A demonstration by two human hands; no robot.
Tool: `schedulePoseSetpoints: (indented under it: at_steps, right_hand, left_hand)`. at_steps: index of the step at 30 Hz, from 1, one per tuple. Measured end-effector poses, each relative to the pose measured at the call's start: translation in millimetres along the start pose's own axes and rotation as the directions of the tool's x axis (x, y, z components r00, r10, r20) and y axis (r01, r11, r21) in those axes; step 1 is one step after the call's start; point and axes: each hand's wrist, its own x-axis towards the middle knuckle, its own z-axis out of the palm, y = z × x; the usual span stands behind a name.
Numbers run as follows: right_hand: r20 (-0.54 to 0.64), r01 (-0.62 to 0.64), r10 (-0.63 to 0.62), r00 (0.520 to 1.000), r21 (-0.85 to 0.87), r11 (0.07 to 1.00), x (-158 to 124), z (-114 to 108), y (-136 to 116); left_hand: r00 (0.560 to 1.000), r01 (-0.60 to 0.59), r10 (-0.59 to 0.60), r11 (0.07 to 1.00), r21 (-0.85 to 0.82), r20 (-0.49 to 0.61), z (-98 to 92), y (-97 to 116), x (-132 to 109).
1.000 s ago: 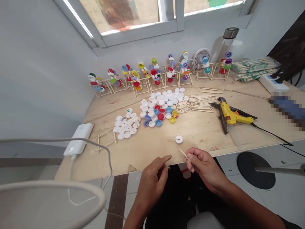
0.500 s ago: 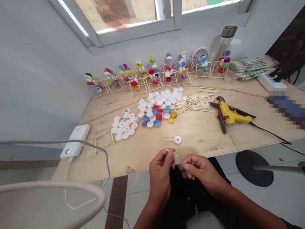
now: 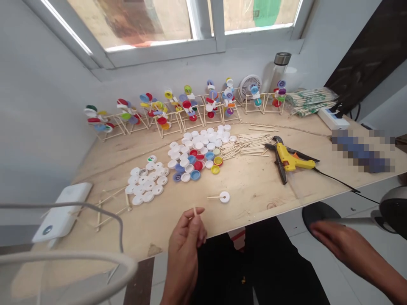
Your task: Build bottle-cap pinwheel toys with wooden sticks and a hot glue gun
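A short wooden stick (image 3: 195, 212) is pinched between the thumb and forefinger of my left hand (image 3: 187, 241), over the table's front edge. My right hand (image 3: 343, 243) is off to the right, beyond the edge and above the floor, blurred, so its fingers are hard to make out. Just past my left hand, a white cap (image 3: 224, 197) with a hole lies flat, a stick pointing left from it. Farther back sit white and coloured caps (image 3: 198, 165) and a pile of wooden sticks (image 3: 254, 143). The yellow glue gun (image 3: 294, 162) rests on its black stand at the right.
Stick frames with coloured cap wheels (image 3: 190, 111) line the wall. White caps with holes (image 3: 146, 182), a stick frame (image 3: 98, 216) and a white device (image 3: 63, 212) are at left. A fan (image 3: 250, 87), bottle (image 3: 280, 70), bagged sticks (image 3: 310, 101) and power strip (image 3: 333, 118) stand behind.
My right hand has moved away from my left hand, far to the right. The stick in my left hand now points more upright. The whole view has shifted.
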Motion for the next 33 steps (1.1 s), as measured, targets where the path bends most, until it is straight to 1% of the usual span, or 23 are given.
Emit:
schedulePoseSetpoints:
  at_steps: [2,3,4,5,6,7,9,11,13,18,21,25,26,28,30,31,32,33]
  right_hand:
    - [-0.078,0.090,-0.088,0.993,0.013,0.996,27,-18,-5]
    - [-0.158,0.114,-0.114,0.981,-0.012,0.993,43,-25,-6]
    - [-0.247,0.112,-0.122,0.961,-0.052,0.992,60,-32,-7]
    - [-0.297,0.090,-0.116,0.948,-0.100,0.991,75,-36,-6]
    - [-0.348,0.100,-0.151,0.925,-0.160,0.982,90,-39,-4]
    - [-0.360,0.111,-0.187,0.914,-0.221,0.969,103,-39,-1]
    - [-0.312,0.142,-0.249,0.917,-0.327,0.934,125,-35,8]
    - [-0.259,0.161,-0.276,0.926,-0.391,0.906,141,-27,16]
    - [-0.230,0.164,-0.281,0.932,-0.424,0.891,151,-19,21]
    - [-0.206,0.154,-0.269,0.941,-0.448,0.881,163,-9,24]
    - [-0.215,0.164,-0.276,0.937,-0.429,0.888,167,-8,27]
    - [-0.205,0.191,-0.274,0.940,-0.351,0.917,172,-11,32]
    - [-0.223,0.169,-0.246,0.943,-0.314,0.934,172,-12,32]
    - [-0.301,0.076,-0.144,0.943,-0.225,0.971,172,-16,28]
    - [-0.402,-0.027,-0.024,0.915,-0.119,0.992,169,-19,17]
    - [-0.439,-0.047,0.017,0.898,-0.058,0.997,165,-21,10]
    - [-0.455,-0.034,0.033,0.890,0.007,0.999,160,-22,1]
    - [-0.442,0.014,0.025,0.897,0.085,0.996,154,-23,-9]
  left_hand:
    - [0.989,0.050,-0.057,0.997,0.053,0.138,7.3,-5,-5]
    - [0.976,0.073,-0.087,0.994,0.076,0.201,11.0,-7,-8]
    - [0.961,0.094,-0.115,0.991,0.094,0.252,14.5,-9,-11]
    - [0.949,0.111,-0.138,0.988,0.109,0.284,17.6,-10,-14]
    - [0.939,0.126,-0.157,0.985,0.118,0.306,20.1,-11,-17]
    - [0.934,0.136,-0.169,0.983,0.123,0.316,22.1,-11,-20]
    - [0.937,0.146,-0.176,0.982,0.119,0.301,25.0,-13,-25]
    - [0.947,0.149,-0.171,0.984,0.099,0.270,27.0,-14,-28]
    - [0.958,0.142,-0.156,0.987,0.075,0.240,29.0,-15,-30]
    - [0.970,0.107,-0.105,0.994,0.000,0.219,35.7,-12,-31]
    - [0.966,0.134,-0.120,0.990,-0.048,0.228,39.1,-9,-31]
    - [0.957,0.179,-0.157,0.981,-0.070,0.244,39.9,-8,-29]
    - [0.954,0.194,-0.170,0.978,-0.074,0.247,39.6,-8,-28]
    - [0.947,0.222,-0.194,0.971,-0.087,0.255,38.8,-9,-25]
    - [0.944,0.236,-0.202,0.966,-0.107,0.261,38.5,-9,-22]
    - [0.945,0.236,-0.199,0.965,-0.118,0.261,38.7,-8,-20]
    - [0.946,0.234,-0.194,0.964,-0.130,0.260,39.0,-8,-19]
    - [0.948,0.231,-0.190,0.963,-0.140,0.256,39.4,-8,-17]
